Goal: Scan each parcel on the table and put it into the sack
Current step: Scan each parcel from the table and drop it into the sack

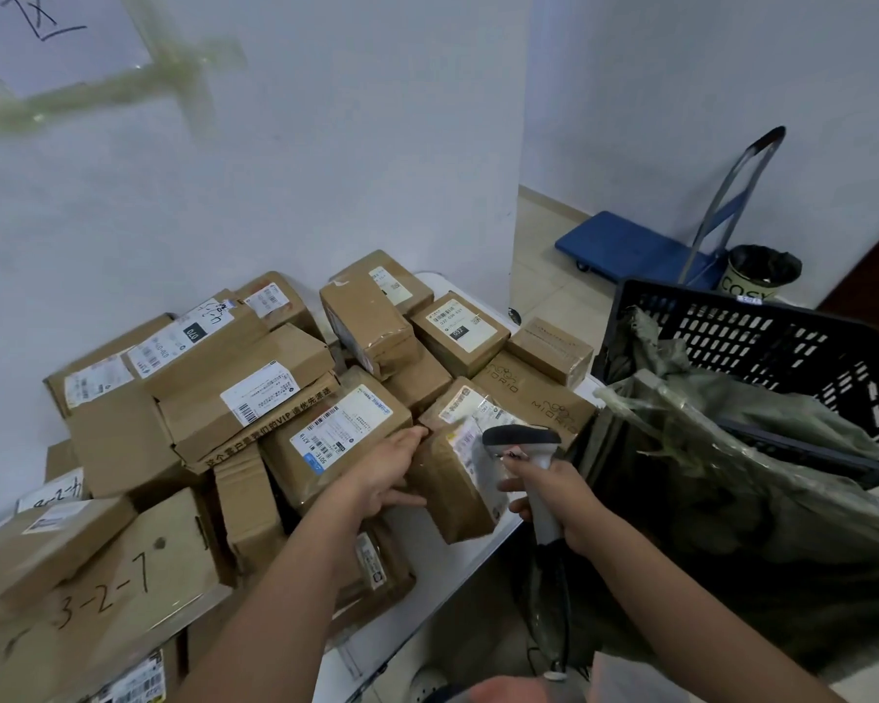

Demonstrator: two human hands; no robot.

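A white surface (483,537) stands against the wall, almost wholly covered by a heap of brown cardboard parcels (255,398) with white shipping labels. A large box marked "3-2-7" (138,586) lies at its near left; a tape-wrapped parcel (455,492) rests on the bare near edge.

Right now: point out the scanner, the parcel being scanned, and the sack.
scanner (521,438), head view, on its dark head.
parcel being scanned (452,494), head view, on its brown side face.
sack (762,449), head view, on its green upper fold.
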